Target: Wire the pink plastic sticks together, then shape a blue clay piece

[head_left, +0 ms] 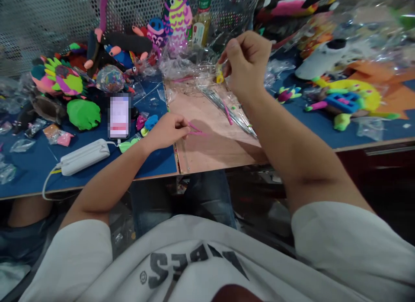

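Observation:
My left hand [167, 130] rests on the wooden board [214, 142] near its left edge, fingers pinched on a thin pink strip [196, 130] that lies on the board. My right hand [247, 62] is raised over the far end of the board, fingers closed on a small yellow piece [219, 74]. Below that hand lies a clear plastic sleeve [227, 107] with a pink stick [227, 112] in it.
A phone [119, 116] and a white power bank [84, 156] with cable lie on the blue mat [32, 163] at left. Colourful foam toys [61, 79] and crumpled clear bags crowd the back. A yellow toy [353, 98] sits at right, a bottle [201, 20] at the back.

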The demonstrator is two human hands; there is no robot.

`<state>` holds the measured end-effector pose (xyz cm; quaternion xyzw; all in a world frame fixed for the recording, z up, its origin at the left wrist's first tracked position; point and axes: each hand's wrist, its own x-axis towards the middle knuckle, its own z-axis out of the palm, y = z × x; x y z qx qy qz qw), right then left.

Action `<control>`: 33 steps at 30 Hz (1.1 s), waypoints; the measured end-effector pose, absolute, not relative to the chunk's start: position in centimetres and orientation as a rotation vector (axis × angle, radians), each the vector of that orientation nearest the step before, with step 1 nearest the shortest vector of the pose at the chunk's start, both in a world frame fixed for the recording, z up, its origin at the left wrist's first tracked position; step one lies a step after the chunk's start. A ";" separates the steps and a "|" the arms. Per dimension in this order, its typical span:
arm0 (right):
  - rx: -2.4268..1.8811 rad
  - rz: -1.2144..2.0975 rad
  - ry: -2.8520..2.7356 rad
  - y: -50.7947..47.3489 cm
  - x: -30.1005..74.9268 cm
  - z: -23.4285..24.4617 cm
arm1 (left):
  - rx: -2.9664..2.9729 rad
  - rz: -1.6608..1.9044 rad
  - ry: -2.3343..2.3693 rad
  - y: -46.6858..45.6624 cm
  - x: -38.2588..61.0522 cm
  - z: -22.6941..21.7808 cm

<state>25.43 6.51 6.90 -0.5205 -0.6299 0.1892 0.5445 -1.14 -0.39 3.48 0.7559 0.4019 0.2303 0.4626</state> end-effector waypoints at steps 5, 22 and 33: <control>-1.754 0.076 -1.926 4.8 28.9 9.1 | 1.862 0.562 1.023 -0.2 -1.1 3.3; -2.300 0.100 -2.018 -2.8 30.7 0.9 | 1.510 0.870 1.129 0.9 -0.4 2.3; -2.444 0.033 -2.018 -4.9 32.5 4.2 | 1.459 0.945 1.099 0.8 -0.2 2.7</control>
